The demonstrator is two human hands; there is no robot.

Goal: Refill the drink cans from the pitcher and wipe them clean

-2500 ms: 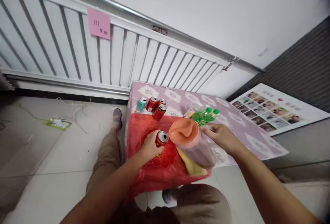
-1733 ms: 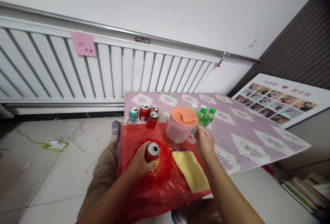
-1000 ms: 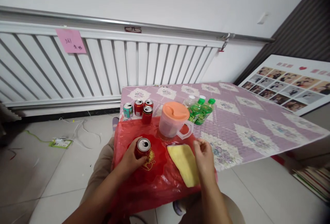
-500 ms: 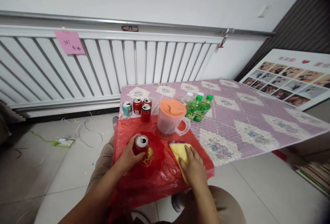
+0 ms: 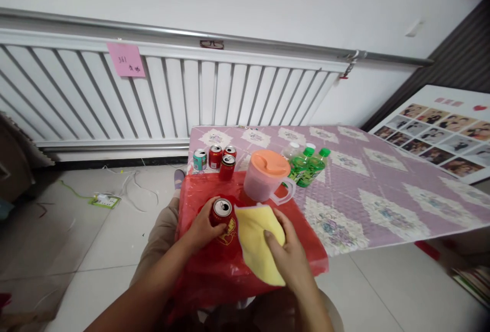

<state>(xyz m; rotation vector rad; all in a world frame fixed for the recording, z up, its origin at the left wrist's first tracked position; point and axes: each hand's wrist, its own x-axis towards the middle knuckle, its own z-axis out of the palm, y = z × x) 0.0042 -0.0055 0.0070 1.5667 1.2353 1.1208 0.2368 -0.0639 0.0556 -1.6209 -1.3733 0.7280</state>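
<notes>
My left hand (image 5: 206, 227) is wrapped round a dark red drink can (image 5: 222, 210) whose top is opened. The can stands upright over the red plastic sheet (image 5: 214, 281), beside a gold print. In my right hand (image 5: 287, 250) is a yellow cloth (image 5: 258, 240), gripped at its right side with the thumb on top; its flat face spreads toward the can. Just beyond the cloth stands a clear pitcher (image 5: 258, 184) with an orange lid (image 5: 271, 162) and a handle on the right.
Red cans (image 5: 227, 167) and a teal can (image 5: 199, 159) stand behind the sheet. Green-capped bottles (image 5: 308, 170) are right of the pitcher on the flowered tablecloth (image 5: 363, 209). A white radiator (image 5: 179, 92) lines the wall. A power strip (image 5: 105, 200) lies on the floor.
My right hand has lifted the yellow cloth off the sheet and brought it nearer the can, showing more of it. My left hand keeps its hold. The whole view has shifted.
</notes>
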